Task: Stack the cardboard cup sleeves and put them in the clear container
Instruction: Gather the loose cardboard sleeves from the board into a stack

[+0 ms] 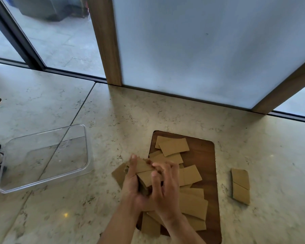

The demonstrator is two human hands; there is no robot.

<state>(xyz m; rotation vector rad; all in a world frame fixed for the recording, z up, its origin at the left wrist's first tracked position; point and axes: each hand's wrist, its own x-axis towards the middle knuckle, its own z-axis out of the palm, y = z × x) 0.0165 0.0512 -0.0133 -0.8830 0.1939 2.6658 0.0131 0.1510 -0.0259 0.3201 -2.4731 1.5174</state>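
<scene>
While both hands (148, 182) grip flat cardboard sleeves (145, 175), rectangles litter wood

Loose sleeves (174, 147) are scattered on a board (203, 155) at the tabletop's (130, 117) near edge; a container (46, 157) is set left.

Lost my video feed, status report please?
Left hand and right hand both gripping a sleeve stack. Clear container empty, left of hands. More sleeves loose on wooden board. Nothing blocking.
</scene>
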